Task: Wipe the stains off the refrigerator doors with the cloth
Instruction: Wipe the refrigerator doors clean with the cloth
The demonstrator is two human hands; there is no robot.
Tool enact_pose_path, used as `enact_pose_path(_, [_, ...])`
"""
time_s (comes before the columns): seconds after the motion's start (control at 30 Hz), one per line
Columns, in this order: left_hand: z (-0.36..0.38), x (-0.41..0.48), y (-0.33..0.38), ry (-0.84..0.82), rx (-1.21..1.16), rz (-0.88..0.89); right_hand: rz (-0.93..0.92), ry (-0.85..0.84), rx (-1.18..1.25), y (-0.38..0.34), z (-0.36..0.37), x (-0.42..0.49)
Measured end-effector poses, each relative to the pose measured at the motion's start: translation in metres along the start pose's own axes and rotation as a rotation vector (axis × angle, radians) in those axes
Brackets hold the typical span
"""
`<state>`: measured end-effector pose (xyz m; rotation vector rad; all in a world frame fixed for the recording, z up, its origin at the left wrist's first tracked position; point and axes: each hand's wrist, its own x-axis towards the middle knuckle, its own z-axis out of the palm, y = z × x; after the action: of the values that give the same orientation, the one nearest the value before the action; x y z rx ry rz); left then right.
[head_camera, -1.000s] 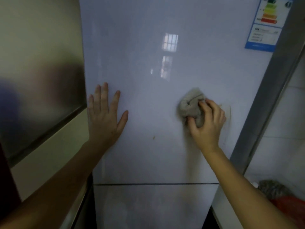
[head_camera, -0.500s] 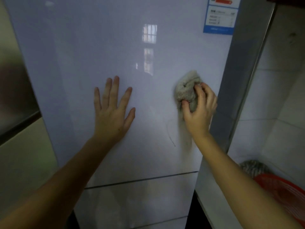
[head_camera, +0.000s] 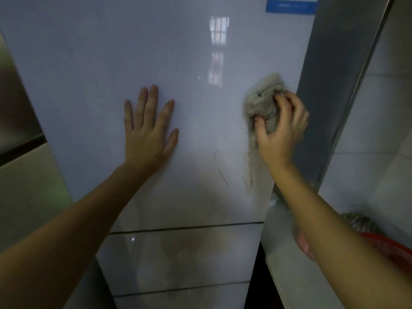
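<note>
Glossy upper refrigerator door (head_camera: pixel 93 70) carries the flat, splayed left hand (head_camera: pixel 148 134); the right hand (head_camera: pixel 279 132) grips a bunched grey cloth (head_camera: pixel 264 101) near its right edge, a thin stain (head_camera: pixel 223 176) below-left.

Both forearms are bare from the near edge of the view to the wrists, with no sleeve showing behind either hand. The left hand (head_camera: pixel 149 132) and right hand (head_camera: pixel 281 130) are bare too, with short, unpainted fingernails.

To your right, beside the refrigerator door (head_camera: pixel 156 52), runs a pale counter (head_camera: pixel 287 259). On it rests a red basket (head_camera: pixel 392 248). Something grey sits behind it.
</note>
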<state>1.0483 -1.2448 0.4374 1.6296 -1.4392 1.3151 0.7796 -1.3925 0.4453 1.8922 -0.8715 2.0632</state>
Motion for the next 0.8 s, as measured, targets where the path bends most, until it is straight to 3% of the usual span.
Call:
enact_pose_path(0.07, [0.001,0.0,0.0,0.019,-0.002,0.003,-0.08,-0.078,-0.01,-0.001,0.001,-0.008])
enact_pose_path(0.2, [0.004,-0.001,-0.001,0.044,0.012,0.012,-0.466,-0.309,-0.095,0.015,-0.004,-0.038])
enact_pose_path(0.23, [0.004,-0.001,-0.001,0.05,0.013,0.011,-0.476,-0.314,-0.098,0.02,-0.006,-0.041])
enact_pose_path(0.43, [0.005,0.0,0.002,0.051,0.003,-0.007,-0.093,-0.102,0.007,0.023,-0.011,-0.012])
enact_pose_path(0.53, [0.006,0.001,0.002,0.05,-0.002,-0.011,-0.044,-0.036,0.06,0.0,0.0,0.013])
enact_pose_path(0.63, [0.008,0.001,0.002,0.047,0.007,-0.007,-0.192,-0.118,0.071,-0.021,0.016,0.007])
enact_pose_path(0.8, [0.008,0.001,0.0,0.058,0.015,0.006,-0.623,-0.377,0.039,-0.006,0.024,-0.066])
